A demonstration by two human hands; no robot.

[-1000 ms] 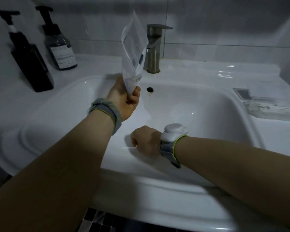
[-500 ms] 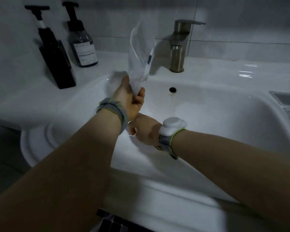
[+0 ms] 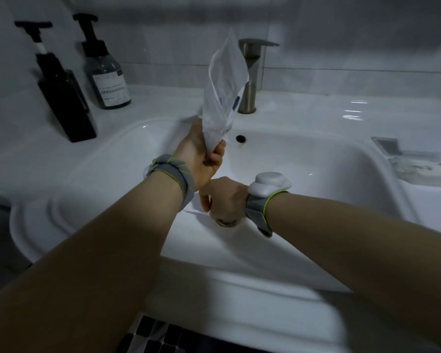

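Note:
My left hand (image 3: 201, 156) grips the bottom corner of a white plastic pouch (image 3: 225, 90) and holds it upright over the white sink basin (image 3: 303, 179). My right hand (image 3: 224, 200) hangs low in the basin just below my left wrist, its back toward me and its fingers curled downward. A thin white strip (image 3: 192, 211) lies on the basin floor at its fingertips. Whether the fingers pinch it is hidden. The metal drain plug (image 3: 225, 222) peeks out under that hand.
A brushed-metal faucet (image 3: 250, 75) stands behind the pouch, with the overflow hole (image 3: 240, 138) below it. A black pump bottle (image 3: 61, 98) and a clear labelled pump bottle (image 3: 105, 72) stand at the back left. A clear soap dish (image 3: 418, 164) sits on the right ledge.
My right hand has moved up the basin to sit just under my left wrist. The left hand still holds the pouch upright. The view has shifted a little.

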